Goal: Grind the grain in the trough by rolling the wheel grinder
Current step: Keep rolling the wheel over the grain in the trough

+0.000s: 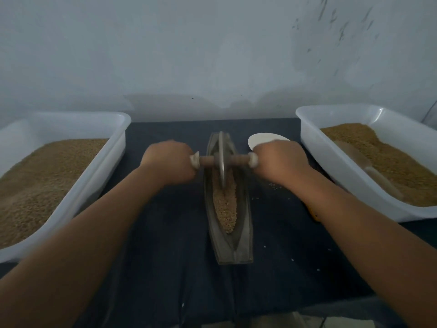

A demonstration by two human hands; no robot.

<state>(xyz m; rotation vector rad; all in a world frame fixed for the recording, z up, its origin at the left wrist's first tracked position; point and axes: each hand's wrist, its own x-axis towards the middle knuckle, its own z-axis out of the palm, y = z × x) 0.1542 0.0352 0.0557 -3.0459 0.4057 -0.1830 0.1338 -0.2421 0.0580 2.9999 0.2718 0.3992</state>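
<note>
A long boat-shaped metal trough lies lengthwise on the dark table in front of me. Brown grain fills its middle channel. The wheel grinder, a thin metal disc on a wooden axle, stands upright in the far half of the trough with its lower edge in the grain. My left hand grips the axle's left end. My right hand grips its right end. Pale wrapping shows at both handle ends beside my fists.
A white plastic tub of grain stands at the left. A second white tub at the right holds grain and a scoop. A small pale dish sits behind my right hand. Loose grains dot the dark cloth.
</note>
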